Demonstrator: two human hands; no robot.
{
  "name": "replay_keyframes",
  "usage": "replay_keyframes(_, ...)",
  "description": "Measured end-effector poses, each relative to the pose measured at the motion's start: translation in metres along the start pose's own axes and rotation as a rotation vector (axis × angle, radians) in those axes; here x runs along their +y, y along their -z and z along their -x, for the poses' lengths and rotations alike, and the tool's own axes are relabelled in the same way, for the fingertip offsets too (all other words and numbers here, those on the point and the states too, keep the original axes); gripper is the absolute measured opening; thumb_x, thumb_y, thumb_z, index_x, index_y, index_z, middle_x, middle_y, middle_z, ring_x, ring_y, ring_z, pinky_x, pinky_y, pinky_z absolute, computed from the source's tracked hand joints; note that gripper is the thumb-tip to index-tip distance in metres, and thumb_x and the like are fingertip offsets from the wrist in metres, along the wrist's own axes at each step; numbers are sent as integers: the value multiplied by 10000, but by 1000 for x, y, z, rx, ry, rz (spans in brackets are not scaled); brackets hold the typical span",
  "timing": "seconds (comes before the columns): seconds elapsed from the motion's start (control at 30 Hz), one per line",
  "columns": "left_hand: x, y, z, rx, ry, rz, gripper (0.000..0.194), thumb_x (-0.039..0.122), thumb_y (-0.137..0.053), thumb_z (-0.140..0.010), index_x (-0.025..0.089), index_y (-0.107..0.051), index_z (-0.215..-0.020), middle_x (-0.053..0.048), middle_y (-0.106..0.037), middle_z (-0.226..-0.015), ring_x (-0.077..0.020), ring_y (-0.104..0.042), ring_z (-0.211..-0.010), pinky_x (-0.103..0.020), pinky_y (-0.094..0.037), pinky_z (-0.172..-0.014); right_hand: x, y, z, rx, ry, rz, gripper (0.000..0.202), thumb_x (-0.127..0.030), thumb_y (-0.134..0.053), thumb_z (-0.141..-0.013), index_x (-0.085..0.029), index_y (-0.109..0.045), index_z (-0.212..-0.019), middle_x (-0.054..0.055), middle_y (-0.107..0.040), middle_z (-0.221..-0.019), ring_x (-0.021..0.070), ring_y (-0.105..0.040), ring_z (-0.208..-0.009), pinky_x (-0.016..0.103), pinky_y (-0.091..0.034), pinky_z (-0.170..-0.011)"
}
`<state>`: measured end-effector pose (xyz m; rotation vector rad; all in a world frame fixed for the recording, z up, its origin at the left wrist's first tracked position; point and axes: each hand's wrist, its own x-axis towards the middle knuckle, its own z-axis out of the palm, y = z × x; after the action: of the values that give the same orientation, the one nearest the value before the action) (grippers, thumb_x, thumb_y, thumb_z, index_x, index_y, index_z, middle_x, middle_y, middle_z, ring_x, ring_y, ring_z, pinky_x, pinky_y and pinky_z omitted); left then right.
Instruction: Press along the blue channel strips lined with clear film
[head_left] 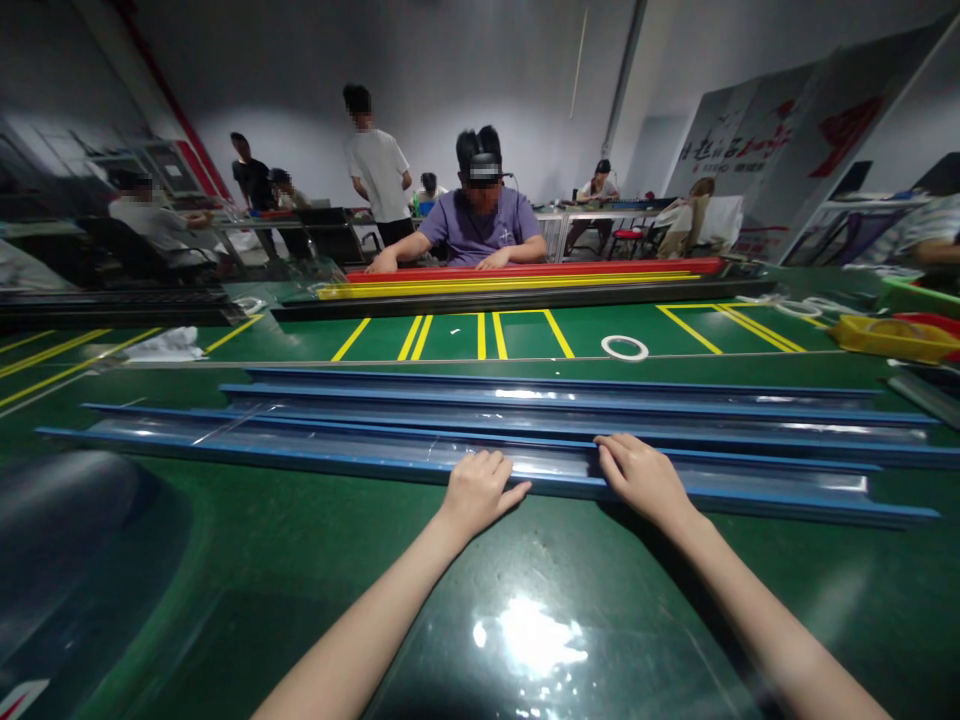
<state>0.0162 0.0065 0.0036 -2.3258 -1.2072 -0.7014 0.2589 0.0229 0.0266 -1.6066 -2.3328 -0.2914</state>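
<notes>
Two long blue channel strips lie side by side across the green table, each lined with a clear plastic strip. Over the front wall of the nearer blue channel strip bend the fingers of my left hand, its thumb pointing right along the edge. Further right, my right hand grips the same strip, with its fingertips reaching over to the rear wall and its thumb near the front wall. Clear plastic shows inside the channel between both hands. Behind it rests the other blue channel strip. The undersides of my fingers are hidden.
A white ring lies behind the strips, among yellow tape lines. Red strips, yellow strips and black strips lie before a seated person. Clear plastic sheeting is at left, a yellow tray at right.
</notes>
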Motion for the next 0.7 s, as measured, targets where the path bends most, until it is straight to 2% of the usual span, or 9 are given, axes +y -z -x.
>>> replay_keyframes(0.27, 0, 1, 0, 5, -16, 18, 328, 437, -397, -845, 169, -548, -730, -25, -554, -672, -160, -498, -647, -289, -306, -583, 3, 0, 0, 2, 3, -25, 363, -261, -276, -869, -171, -616, -962, 48, -657, -909, 168, -586, -853, 260, -427, -742)
replay_keyframes(0.7, 0, 2, 1, 68, 19, 47, 331, 444, -437, -830, 165, -519, -669, -22, -536, -659, -151, -477, -646, -266, -321, -584, -3, 0, -1, 5, -35, 10, 359, -249, -279, -864, -155, -611, -962, 66, -651, -919, 176, -580, -875, 264, -421, -744)
